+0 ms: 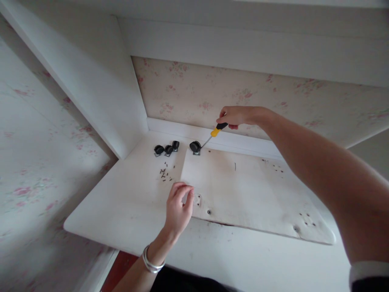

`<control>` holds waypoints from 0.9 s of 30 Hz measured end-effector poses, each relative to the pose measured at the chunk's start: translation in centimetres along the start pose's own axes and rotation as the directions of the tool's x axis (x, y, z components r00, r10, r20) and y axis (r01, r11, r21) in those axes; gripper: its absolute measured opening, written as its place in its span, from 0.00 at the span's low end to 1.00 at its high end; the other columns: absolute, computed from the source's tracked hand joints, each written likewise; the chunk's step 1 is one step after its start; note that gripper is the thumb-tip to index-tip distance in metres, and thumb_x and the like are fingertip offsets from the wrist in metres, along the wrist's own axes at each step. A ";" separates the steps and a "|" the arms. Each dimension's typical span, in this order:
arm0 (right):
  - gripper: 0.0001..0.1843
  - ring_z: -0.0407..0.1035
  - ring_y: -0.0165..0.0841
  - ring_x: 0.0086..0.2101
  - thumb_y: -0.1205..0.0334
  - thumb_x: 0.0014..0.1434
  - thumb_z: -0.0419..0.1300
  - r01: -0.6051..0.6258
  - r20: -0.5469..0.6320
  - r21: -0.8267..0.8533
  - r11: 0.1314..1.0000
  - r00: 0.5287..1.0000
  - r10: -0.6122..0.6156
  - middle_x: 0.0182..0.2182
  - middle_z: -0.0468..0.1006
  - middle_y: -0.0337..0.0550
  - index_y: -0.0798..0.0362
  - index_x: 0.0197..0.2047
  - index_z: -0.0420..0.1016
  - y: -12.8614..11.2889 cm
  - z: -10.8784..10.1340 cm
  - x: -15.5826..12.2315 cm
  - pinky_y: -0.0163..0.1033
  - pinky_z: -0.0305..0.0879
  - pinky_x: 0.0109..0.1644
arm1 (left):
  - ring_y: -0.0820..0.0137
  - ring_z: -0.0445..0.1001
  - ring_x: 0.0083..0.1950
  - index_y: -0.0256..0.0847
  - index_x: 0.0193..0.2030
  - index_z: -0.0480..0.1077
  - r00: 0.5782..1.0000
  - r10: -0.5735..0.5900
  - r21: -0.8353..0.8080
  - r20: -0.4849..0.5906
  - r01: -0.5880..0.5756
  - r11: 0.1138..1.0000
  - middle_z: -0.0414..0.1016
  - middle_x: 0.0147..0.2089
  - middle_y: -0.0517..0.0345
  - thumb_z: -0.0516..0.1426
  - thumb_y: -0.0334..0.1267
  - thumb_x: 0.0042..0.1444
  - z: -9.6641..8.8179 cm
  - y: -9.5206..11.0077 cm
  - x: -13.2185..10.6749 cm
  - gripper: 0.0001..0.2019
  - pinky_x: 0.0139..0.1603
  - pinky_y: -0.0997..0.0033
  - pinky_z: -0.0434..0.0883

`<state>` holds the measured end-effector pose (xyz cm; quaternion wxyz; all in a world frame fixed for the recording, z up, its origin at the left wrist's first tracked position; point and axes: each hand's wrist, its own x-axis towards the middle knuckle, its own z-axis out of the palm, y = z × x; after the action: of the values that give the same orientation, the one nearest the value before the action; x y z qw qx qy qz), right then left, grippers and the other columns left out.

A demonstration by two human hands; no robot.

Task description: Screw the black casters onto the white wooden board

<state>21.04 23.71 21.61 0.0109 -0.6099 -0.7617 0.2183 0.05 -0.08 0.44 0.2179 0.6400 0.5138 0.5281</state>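
Now the right hand [232,116] grips the screwdriver [215,132], its tip at the black caster [195,147] on the white board's [252,190] far-left corner, while the left hand [179,202] pinches thumb to finger, anything between too small to tell. Three other casters [168,149] and scattered screws [163,174] lie apart, three corners show bare holes, and whether this one is going on or coming off, I can't tell!

This looks like a room in a home. Wallpaper [209,91] with pink flowers shows behind and to the left of a white counter [121,207].
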 end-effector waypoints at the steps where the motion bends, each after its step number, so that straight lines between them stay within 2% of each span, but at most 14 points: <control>1: 0.15 0.72 0.40 0.32 0.52 0.61 0.60 0.014 0.010 0.002 1.000 1.000 -0.014 0.32 0.79 0.50 0.52 0.47 0.75 0.0 -0.1 -0.1 0.42 0.65 0.32 | 0.68 0.75 0.44 0.41 0.42 0.76 1.000 -0.003 -0.002 -0.003 0.003 1.000 0.72 0.44 0.52 0.56 0.35 0.65 0.0 0.0 0.0 0.07 0.44 0.65 0.78; 5: 0.13 0.73 0.40 0.41 0.53 0.58 0.65 0.121 0.057 0.082 0.989 0.990 -0.126 0.46 0.80 0.46 0.46 0.46 0.76 0.1 -0.3 -0.8 0.39 0.68 0.37 | 0.67 0.75 0.44 0.41 0.42 0.76 1.000 -0.004 0.008 -0.010 0.004 1.000 0.73 0.44 0.52 0.56 0.35 0.65 0.0 0.0 -0.1 0.07 0.44 0.65 0.78; 8: 0.15 0.73 0.39 0.44 0.52 0.57 0.66 0.175 0.086 0.064 0.982 0.980 -0.180 0.49 0.79 0.46 0.46 0.46 0.74 -0.1 -0.4 -1.2 0.38 0.68 0.39 | 0.67 0.75 0.45 0.41 0.42 0.76 1.000 -0.004 0.015 -0.013 0.005 1.000 0.73 0.44 0.52 0.56 0.35 0.65 0.0 0.0 -0.1 0.07 0.44 0.65 0.77; 10: 0.21 0.74 0.40 0.41 0.44 0.60 0.63 0.118 0.047 -0.020 0.993 0.992 -0.117 0.46 0.79 0.49 0.47 0.51 0.71 -0.4 -0.4 -1.1 0.39 0.68 0.37 | 0.66 0.75 0.46 0.41 0.41 0.76 1.000 -0.001 0.020 -0.019 0.002 1.000 0.73 0.44 0.52 0.56 0.35 0.65 0.1 -0.1 -0.1 0.07 0.45 0.65 0.77; 12: 0.29 0.73 0.41 0.33 0.36 0.63 0.54 0.001 -0.017 -0.127 0.992 1.000 -0.003 0.36 0.79 0.51 0.50 0.54 0.68 -0.7 -0.4 -0.9 0.43 0.66 0.35 | 0.66 0.75 0.46 0.42 0.42 0.76 1.000 -0.004 0.020 -0.018 0.004 1.000 0.73 0.44 0.52 0.56 0.35 0.65 0.1 -0.2 0.0 0.07 0.45 0.65 0.77; 14: 0.32 0.71 0.41 0.28 0.35 0.64 0.49 -0.076 -0.049 -0.209 0.975 0.997 0.067 0.27 0.76 0.50 0.55 0.54 0.69 -0.8 -0.4 -0.6 0.46 0.63 0.33 | 0.67 0.75 0.45 0.41 0.42 0.76 1.000 -0.004 0.017 -0.014 0.005 1.000 0.73 0.44 0.51 0.56 0.35 0.65 0.1 -0.2 0.0 0.07 0.45 0.65 0.77; 15: 0.31 0.71 0.42 0.27 0.37 0.64 0.50 -0.080 -0.052 -0.227 0.971 0.996 0.070 0.25 0.75 0.49 0.56 0.53 0.70 -0.8 -0.5 -0.5 0.46 0.62 0.33 | 0.67 0.75 0.45 0.41 0.42 0.76 1.000 -0.004 0.015 -0.014 0.004 1.000 0.73 0.44 0.51 0.56 0.35 0.65 0.1 -0.2 0.0 0.07 0.45 0.65 0.77; 18: 0.22 0.72 0.40 0.30 0.48 0.61 0.60 -0.010 -0.026 -0.179 0.984 1.000 0.006 0.31 0.78 0.49 0.53 0.53 0.71 -0.9 -0.5 -0.7 0.43 0.63 0.34 | 0.67 0.75 0.44 0.41 0.42 0.76 1.000 -0.004 0.001 -0.010 0.004 1.000 0.73 0.44 0.51 0.56 0.35 0.65 0.0 -0.1 0.0 0.07 0.43 0.65 0.78; 20: 0.22 0.73 0.38 0.35 0.53 0.58 0.65 0.044 -0.013 -0.123 0.991 0.999 -0.046 0.40 0.80 0.49 0.49 0.54 0.69 -1.0 -0.5 -1.2 0.40 0.65 0.35 | 0.67 0.75 0.43 0.41 0.42 0.76 1.000 -0.013 -0.009 -0.002 0.013 1.000 0.73 0.44 0.51 0.56 0.35 0.65 0.0 -0.1 0.0 0.07 0.43 0.65 0.78; 22: 0.22 0.73 0.37 0.38 0.53 0.57 0.66 0.075 -0.012 -0.081 0.994 0.997 -0.077 0.47 0.79 0.48 0.47 0.53 0.69 -1.1 -0.3 -1.5 0.38 0.66 0.36 | 0.67 0.75 0.44 0.41 0.42 0.76 1.000 -0.015 -0.011 -0.001 0.015 1.000 0.73 0.44 0.51 0.56 0.35 0.65 0.0 -0.1 0.0 0.07 0.43 0.65 0.78; 24: 0.20 0.74 0.37 0.37 0.48 0.61 0.61 0.061 -0.023 -0.069 0.996 0.998 -0.063 0.45 0.79 0.49 0.48 0.52 0.69 -1.1 -0.2 -1.6 0.39 0.66 0.36 | 0.67 0.75 0.44 0.41 0.42 0.76 1.000 -0.010 -0.006 -0.007 0.010 1.000 0.73 0.44 0.51 0.56 0.36 0.65 0.0 -0.1 0.0 0.07 0.43 0.65 0.78; 27: 0.24 0.72 0.39 0.30 0.42 0.67 0.50 -0.010 -0.045 -0.102 0.995 0.999 0.005 0.31 0.78 0.50 0.53 0.49 0.71 -0.9 -0.1 -1.2 0.43 0.64 0.34 | 0.67 0.75 0.44 0.42 0.41 0.76 1.000 -0.008 0.000 -0.010 0.008 1.000 0.73 0.44 0.51 0.56 0.36 0.65 0.0 -0.1 0.0 0.07 0.43 0.65 0.77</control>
<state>20.53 22.44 22.38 -0.0041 -0.6174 -0.7691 0.1652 0.06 -0.02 0.37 0.2172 0.6351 0.5177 0.5304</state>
